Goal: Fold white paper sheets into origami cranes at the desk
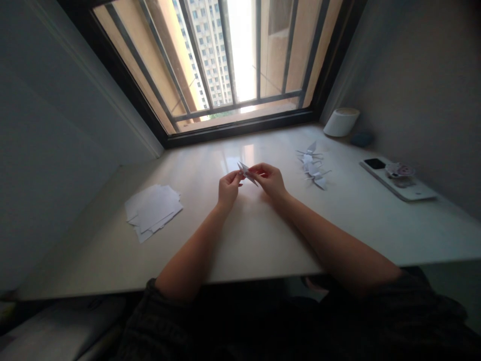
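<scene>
Left sleeve [150, 313]: dark fabric is ending at the elbow, bunching in soft folds.
Right sleeve [417, 296]: matching dark fabric is ending at the elbow.
Left forearm [191, 250], right forearm [330, 240]: both are showing uncovered.
Left hand [228, 189], right hand [271, 180]: both are showing bare.

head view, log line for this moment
left hand: pinching folded paper | right hand: pinching it too | paper stack: left | paper cranes: right

Creases on the small white folded paper piece [247, 173] are unreadable. The white paper figures [313, 165] blur together.
</scene>
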`<state>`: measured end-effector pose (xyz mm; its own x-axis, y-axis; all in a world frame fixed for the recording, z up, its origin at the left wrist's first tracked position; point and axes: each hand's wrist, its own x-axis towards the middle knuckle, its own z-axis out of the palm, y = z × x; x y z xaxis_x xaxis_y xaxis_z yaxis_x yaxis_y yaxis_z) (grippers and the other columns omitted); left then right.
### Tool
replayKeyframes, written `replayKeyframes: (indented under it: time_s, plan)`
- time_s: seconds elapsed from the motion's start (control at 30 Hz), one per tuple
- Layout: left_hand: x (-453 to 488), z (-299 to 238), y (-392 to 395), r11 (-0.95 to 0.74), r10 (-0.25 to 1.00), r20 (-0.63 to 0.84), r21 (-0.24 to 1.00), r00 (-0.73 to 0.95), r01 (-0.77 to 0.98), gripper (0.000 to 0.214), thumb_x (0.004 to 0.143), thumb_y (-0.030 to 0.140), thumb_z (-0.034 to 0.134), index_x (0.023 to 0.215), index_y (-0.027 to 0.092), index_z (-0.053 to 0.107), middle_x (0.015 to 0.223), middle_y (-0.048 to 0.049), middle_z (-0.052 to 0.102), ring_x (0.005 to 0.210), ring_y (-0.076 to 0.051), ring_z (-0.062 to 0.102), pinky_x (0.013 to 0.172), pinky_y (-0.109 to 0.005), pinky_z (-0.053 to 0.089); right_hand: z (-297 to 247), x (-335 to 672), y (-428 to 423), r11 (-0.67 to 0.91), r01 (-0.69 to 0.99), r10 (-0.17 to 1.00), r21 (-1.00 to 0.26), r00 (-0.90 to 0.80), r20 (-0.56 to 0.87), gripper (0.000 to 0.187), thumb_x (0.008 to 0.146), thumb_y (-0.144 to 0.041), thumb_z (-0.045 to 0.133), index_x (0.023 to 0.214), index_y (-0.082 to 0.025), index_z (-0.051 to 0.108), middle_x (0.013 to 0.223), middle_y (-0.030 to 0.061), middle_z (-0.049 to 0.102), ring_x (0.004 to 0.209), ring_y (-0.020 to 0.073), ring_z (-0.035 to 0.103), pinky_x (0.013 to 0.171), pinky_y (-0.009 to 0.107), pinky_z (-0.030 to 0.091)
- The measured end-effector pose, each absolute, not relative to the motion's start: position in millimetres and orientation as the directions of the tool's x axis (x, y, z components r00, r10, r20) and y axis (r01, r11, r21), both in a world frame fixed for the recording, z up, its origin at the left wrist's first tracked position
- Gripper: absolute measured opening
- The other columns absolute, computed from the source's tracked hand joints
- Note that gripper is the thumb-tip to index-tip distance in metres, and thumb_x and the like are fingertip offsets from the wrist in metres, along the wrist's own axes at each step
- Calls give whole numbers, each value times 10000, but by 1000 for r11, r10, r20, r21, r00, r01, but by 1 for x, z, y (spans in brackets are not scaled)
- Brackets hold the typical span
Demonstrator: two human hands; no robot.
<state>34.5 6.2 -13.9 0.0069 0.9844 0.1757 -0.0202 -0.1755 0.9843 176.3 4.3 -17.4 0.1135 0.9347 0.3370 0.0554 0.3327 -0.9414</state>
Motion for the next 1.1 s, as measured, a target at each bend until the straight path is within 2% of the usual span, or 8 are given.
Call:
replayKeyframes:
  time_s: [0.27,0.5,0.7,0.93,1.1]
  plan:
    - [34,-13,6,-206,978,206,978,18,17,350,794,515,583,759,184,690,739,-43,668,770,-173,628,610,-256,466,-16,176,3,329,104,933,-938,115,340,344,659,-527,737,754,-198,705,750,34,711,657,158,621,606,284,470]
    - [35,-11,4,-208,978,209,978,-22,15,270,748,445,658,826,187,678,702,-18,656,699,-147,620,627,-248,451,-18,175,2,334,117,932,-935,107,346,359,662,-541,732,752,-194,701,741,34,705,637,150,606,565,265,439]
    - [34,-9,5,-164,985,163,986,-55,-19,275,735,441,653,828,187,699,818,-39,689,778,-164,625,650,-254,452,-21,175,6,285,63,950,-956,110,291,369,723,-537,673,874,-202,707,732,26,696,649,153,611,592,271,456]
    - [32,-8,5,-131,987,127,991,-98,-34,278,702,421,685,862,198,730,876,-45,708,838,-173,616,687,-261,446,-19,175,3,208,18,978,-978,28,209,393,632,-544,741,754,-172,709,739,45,708,683,165,624,653,283,458]
    - [33,-9,5,-117,989,114,993,-96,-27,270,697,425,685,837,200,732,843,-43,710,787,-163,610,677,-265,437,-17,175,1,193,13,981,-981,-5,193,396,638,-554,731,728,-168,717,739,59,717,680,170,633,670,293,457]
